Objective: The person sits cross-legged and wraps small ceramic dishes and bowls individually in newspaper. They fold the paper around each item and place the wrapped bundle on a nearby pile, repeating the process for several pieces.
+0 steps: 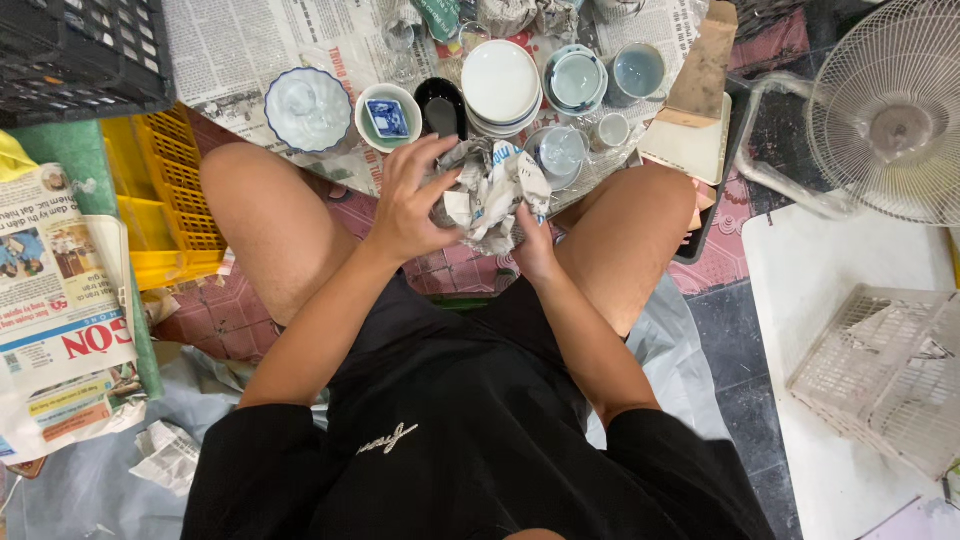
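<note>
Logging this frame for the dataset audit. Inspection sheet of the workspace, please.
Surface: tiled floor, newspaper sheet under the dishes.
Job's things: crumpled newspaper bundle, held between the knees.
Clutter: stack of white plates, blue-rimmed bowl, small cups, yellow crate, newspaper pile.
Hands: left hand and right hand both grip the bundle.
Cables: nothing seen.
Surroundings: white fan, white wire basket, black crate.

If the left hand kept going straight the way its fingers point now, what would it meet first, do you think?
The left hand points up and away over the newspaper bundle; first in line looks like the small black dish, though depth is hard to judge.
</note>
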